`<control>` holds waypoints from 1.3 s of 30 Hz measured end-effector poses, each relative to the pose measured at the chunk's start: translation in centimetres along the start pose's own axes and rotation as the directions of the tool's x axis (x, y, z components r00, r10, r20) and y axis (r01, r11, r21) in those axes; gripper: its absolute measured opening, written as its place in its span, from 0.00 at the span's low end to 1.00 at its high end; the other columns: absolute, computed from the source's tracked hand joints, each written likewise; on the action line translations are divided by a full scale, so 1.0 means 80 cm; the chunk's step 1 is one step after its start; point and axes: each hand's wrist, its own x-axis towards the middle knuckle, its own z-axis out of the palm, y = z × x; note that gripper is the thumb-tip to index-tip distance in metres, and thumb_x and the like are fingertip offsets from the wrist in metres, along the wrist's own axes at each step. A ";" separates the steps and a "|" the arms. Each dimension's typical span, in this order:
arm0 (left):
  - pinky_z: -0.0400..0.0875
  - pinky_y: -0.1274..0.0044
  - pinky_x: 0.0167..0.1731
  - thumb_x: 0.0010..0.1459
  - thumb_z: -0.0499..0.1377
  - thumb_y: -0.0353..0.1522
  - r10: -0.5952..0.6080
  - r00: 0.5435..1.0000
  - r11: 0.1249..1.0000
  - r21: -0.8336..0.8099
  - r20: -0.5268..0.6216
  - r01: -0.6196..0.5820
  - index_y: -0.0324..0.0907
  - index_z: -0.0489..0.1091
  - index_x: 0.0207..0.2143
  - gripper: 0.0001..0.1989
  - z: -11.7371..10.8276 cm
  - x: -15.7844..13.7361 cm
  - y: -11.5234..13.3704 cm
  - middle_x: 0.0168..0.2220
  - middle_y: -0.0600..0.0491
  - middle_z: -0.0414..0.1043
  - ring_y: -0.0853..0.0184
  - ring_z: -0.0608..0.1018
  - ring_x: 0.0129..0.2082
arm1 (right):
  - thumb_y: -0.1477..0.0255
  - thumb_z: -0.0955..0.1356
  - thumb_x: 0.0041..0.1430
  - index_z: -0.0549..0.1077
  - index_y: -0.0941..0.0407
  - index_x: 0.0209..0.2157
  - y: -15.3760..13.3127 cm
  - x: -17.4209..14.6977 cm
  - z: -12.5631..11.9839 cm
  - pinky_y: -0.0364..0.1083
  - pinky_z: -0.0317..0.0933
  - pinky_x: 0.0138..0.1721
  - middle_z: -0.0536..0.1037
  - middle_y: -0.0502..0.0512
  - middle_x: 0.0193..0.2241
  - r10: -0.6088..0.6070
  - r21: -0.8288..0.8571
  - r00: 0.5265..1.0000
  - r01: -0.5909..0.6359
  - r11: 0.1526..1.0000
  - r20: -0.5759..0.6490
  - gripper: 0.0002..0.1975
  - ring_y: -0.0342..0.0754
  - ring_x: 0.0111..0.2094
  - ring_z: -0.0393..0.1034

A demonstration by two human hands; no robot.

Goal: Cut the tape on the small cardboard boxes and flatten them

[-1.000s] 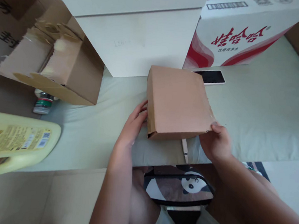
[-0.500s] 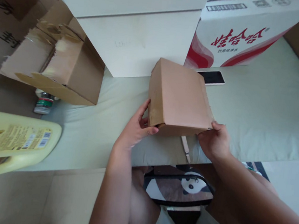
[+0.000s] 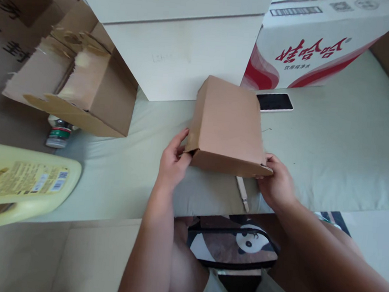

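Note:
Between my hands is a brown cardboard box, tilted a little on the pale green cloth. My left hand grips its near left corner, thumb in front and fingers along the side. At the near right corner, my right hand pinches the edge where a cardboard flap sticks out. Just in front of the box lies a small white utility knife, its upper end partly hidden under the box. A phone with a dark screen lies behind the box on the right.
A torn open cardboard box stands at the left, with a bottle beside it. A yellow jug is nearer me. Large white box and red-and-white carton stand behind. The cloth-covered surface has its edge near my knees.
The cardboard box has turned slightly and shifted left, so more of the phone shows. Its front side faces me more, and my left hand has moved left with it.

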 end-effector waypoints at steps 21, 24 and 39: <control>0.72 0.67 0.52 0.53 0.54 0.28 0.362 0.573 0.913 0.158 -0.735 -0.375 0.43 0.73 0.40 0.13 0.006 0.009 0.034 0.42 0.52 0.74 0.63 0.78 0.47 | 0.65 0.60 0.65 0.62 0.54 0.65 -0.026 -0.022 0.009 0.48 0.51 0.29 0.81 0.57 0.32 0.239 -0.941 0.916 0.338 -0.027 0.323 0.27 0.58 0.30 0.75; 0.71 0.65 0.53 0.52 0.56 0.29 0.531 0.451 0.812 0.278 -0.717 -0.514 0.44 0.73 0.38 0.11 0.009 0.005 0.043 0.40 0.52 0.74 0.62 0.77 0.46 | 0.71 0.62 0.61 0.65 0.54 0.59 -0.026 -0.023 -0.002 0.48 0.57 0.30 0.76 0.50 0.25 0.207 -0.869 0.855 0.418 0.266 0.475 0.24 0.52 0.26 0.72; 0.72 0.59 0.53 0.63 0.54 0.49 0.750 0.590 0.658 0.425 -0.299 -0.622 0.47 0.75 0.44 0.19 0.018 -0.015 0.054 0.47 0.47 0.77 0.55 0.79 0.49 | 0.60 0.70 0.67 0.71 0.50 0.51 -0.048 -0.044 0.007 0.46 0.74 0.33 0.79 0.53 0.36 -0.048 -0.093 0.699 0.162 0.982 0.714 0.15 0.46 0.35 0.78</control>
